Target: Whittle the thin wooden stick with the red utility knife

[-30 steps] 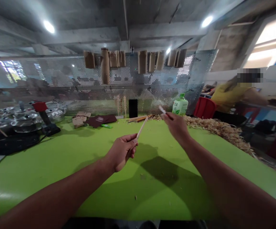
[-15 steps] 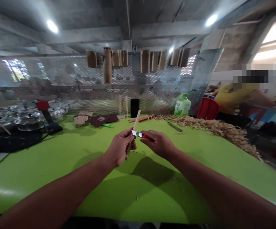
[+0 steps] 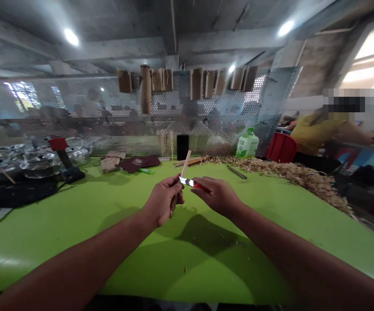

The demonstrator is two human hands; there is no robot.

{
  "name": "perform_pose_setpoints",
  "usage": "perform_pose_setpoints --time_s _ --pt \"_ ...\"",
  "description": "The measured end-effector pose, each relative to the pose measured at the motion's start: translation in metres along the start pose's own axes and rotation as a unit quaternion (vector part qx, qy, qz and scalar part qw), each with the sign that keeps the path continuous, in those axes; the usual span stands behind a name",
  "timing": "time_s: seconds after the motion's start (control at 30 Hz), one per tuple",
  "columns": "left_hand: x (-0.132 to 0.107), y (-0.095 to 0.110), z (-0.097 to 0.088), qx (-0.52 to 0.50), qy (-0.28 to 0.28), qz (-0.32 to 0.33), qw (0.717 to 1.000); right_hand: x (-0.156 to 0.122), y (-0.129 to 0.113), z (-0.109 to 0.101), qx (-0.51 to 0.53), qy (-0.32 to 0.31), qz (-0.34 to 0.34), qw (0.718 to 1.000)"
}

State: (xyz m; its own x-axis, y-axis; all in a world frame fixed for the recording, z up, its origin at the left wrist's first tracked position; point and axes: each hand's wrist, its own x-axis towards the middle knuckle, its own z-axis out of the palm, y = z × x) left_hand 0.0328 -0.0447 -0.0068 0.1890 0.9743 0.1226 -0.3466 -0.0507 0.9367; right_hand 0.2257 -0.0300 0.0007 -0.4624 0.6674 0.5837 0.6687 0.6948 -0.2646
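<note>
Slim and pale, a wooden stick [image 3: 186,161] stands tilted in my left hand [image 3: 164,198], which is closed around its lower part. My right hand [image 3: 218,193] grips a utility knife [image 3: 200,186] with a red handle. Its bright blade [image 3: 187,181] lies across the stick just by my left thumb; whether the edge is biting into the wood cannot be made out. Part of the knife handle is hidden by my right fingers. Small wood chips [image 3: 185,270] lie on the green table [image 3: 135,268] below my hands.
Wood shavings [image 3: 303,172] are heaped along the right edge, near a dark slim tool [image 3: 236,172] and a green-capped bottle [image 3: 247,143]. Brown sandpaper sheets [image 3: 138,163] and a black phone [image 3: 183,147] are at the back. A cordless tool [image 3: 64,157] and metal kettles [image 3: 39,162] stand left. A person in yellow [image 3: 319,131] sits right.
The knife blade has tilted slightly and now catches more light. My right hand has shifted very little, and my left hand keeps its place on the stick.
</note>
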Motion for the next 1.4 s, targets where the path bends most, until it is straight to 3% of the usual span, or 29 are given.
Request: perform_pose_setpoints --time_s 0.37,0.53,0.6,0.7,0.8,0.87,0.93,1.07,1.4 --pt "-0.008 0.012 0.006 0.021 -0.002 -0.039 0.999 0.003 0.007 -0.006 -0.049 0.009 0.000 0.999" --pt "-0.014 0.012 0.009 0.040 0.004 -0.060 0.997 0.008 0.021 -0.014 -0.085 0.072 0.032 0.993" --pt "-0.015 0.008 0.010 0.057 0.008 -0.075 0.996 0.012 0.037 -0.023 -0.082 0.116 0.098 0.985" --pt "-0.015 0.003 0.011 0.059 -0.008 -0.087 0.994 0.016 0.067 -0.041 -0.057 0.207 0.228 0.950" --pt "-0.010 0.001 0.010 0.006 0.004 -0.072 0.997 0.014 0.078 -0.044 -0.041 0.251 0.213 0.943" --pt "-0.006 0.001 0.008 -0.012 0.026 -0.063 0.998 0.011 0.066 -0.033 0.001 0.207 0.158 0.966" --pt "-0.002 0.002 0.005 -0.016 0.040 -0.046 0.998 0.008 0.046 -0.017 0.042 0.122 0.101 0.986" --pt "0.000 0.001 0.000 -0.004 0.022 -0.016 1.000 0.004 0.010 0.002 0.045 0.005 0.019 0.999" --pt "0.000 0.000 0.002 0.033 0.035 -0.023 0.999 0.001 0.001 0.001 -0.005 -0.018 0.011 1.000"
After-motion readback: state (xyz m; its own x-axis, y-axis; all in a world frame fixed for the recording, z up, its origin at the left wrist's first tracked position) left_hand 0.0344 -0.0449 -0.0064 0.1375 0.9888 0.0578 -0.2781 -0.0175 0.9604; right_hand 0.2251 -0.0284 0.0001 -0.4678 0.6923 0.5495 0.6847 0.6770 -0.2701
